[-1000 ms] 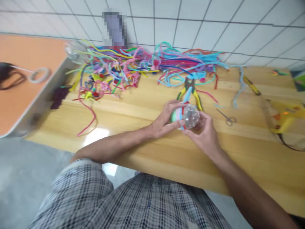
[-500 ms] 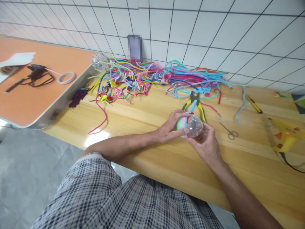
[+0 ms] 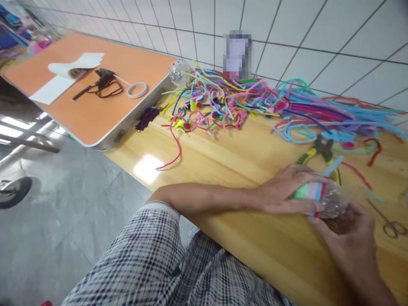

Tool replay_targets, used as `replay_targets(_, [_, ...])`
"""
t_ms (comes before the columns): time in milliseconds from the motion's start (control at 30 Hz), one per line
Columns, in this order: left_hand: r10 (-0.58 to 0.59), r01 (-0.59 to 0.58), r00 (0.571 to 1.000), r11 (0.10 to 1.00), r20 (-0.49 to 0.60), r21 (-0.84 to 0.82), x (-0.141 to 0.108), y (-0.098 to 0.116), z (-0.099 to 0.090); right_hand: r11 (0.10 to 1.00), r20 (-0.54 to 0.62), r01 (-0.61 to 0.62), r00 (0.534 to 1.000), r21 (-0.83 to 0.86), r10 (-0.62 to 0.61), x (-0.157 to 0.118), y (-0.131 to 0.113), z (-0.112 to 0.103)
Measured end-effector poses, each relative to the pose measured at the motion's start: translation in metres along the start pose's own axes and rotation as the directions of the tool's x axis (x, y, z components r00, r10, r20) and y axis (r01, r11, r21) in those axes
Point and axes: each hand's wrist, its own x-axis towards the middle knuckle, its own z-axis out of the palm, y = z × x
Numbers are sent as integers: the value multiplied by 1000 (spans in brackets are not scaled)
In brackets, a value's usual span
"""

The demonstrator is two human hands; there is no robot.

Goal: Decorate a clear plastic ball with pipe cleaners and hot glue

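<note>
Between my two hands is a clear, rounded plastic container (image 3: 334, 200), its left part wrapped in bands of green, pink, blue and red pipe cleaner. A light blue fuzzy end sticks up from it. My left hand (image 3: 282, 191) grips the wrapped side, with the thumb along the front. Around the clear end close the fingers of my right hand (image 3: 353, 231), partly hidden behind it. Just beyond lie pliers (image 3: 323, 148) with yellow and green handles. Small scissors (image 3: 390, 227) rest on the table right of my right hand.
Loose coloured pipe cleaners (image 3: 306, 112) are heaped along the tiled wall, with a clear ball (image 3: 180, 72) at their left end. A phone-like object (image 3: 236, 55) leans on the wall. The orange table (image 3: 92, 123) holds a paper roll, a tape ring (image 3: 137, 90) and a black cable.
The view has swung left, so everything sits further right in the picture and more of the orange table and floor shows. Both hands keep hold of the wrapped container.
</note>
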Motion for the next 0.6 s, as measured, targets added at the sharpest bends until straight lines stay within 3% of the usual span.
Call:
replay_targets(367, [49,-53,998,994,-44,-92,1,-3,-2,995,-8,-95,995,32,95,1,-6,0])
replay_targets(600, [97,-100,991,995,-97,-27,9,-14,2,997,-25,77,997,-30,-78,4,-10,7])
